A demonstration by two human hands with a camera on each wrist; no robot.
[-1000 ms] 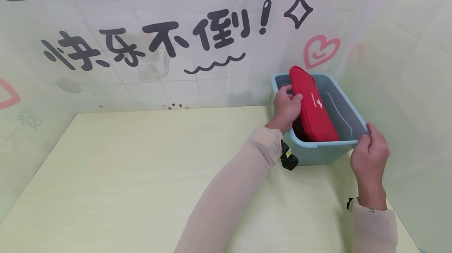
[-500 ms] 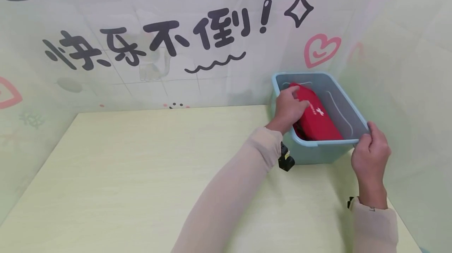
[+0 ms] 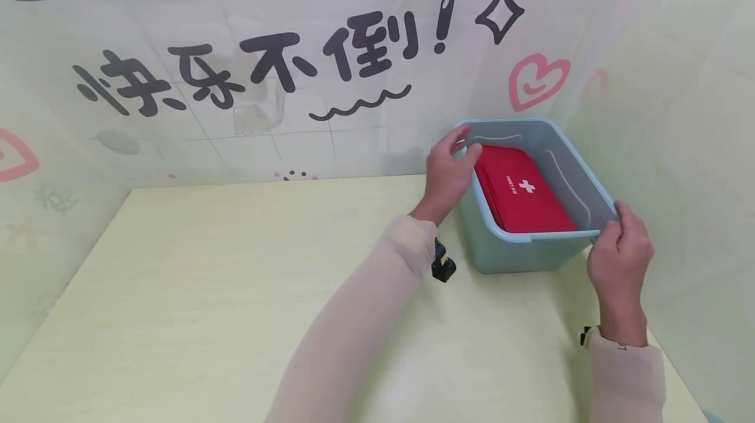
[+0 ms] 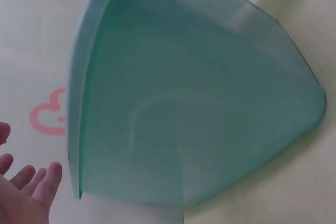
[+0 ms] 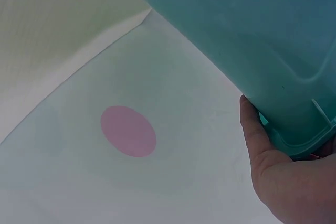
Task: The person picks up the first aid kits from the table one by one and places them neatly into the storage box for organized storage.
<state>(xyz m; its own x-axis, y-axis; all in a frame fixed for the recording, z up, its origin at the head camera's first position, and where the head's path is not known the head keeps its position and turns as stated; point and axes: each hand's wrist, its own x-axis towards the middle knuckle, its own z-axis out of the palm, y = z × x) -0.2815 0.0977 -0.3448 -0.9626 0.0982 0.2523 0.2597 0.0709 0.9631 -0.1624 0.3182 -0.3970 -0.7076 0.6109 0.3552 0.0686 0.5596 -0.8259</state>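
In the head view a light-blue plastic bin (image 3: pixel 522 256) stands at the table's back right. Inside it lies a red first aid kit (image 3: pixel 533 210), its white cross facing up. My left hand (image 3: pixel 445 174) is beside the bin's left rim, thumb and fingers apart with nothing between them. The left wrist view has the spread fingers of this left hand (image 4: pixel 26 198) just off the rim, near the bin wall (image 4: pixel 199 129). At the front right corner my right hand (image 3: pixel 620 256) grips the rim. The right wrist view shows that right hand (image 5: pixel 294 182) curled around the corner.
A pale wooden table (image 3: pixel 236 292) spreads out to the left of the bin. Directly behind it hangs a white printed sheet (image 3: pixel 366 141) with large characters and a pink heart, and more of the sheet closes in the right side.
The red kit has gone from tilted at the bin's mouth to lying down inside. My left hand has let go of it and moved left to the rim. The right hand stays put.
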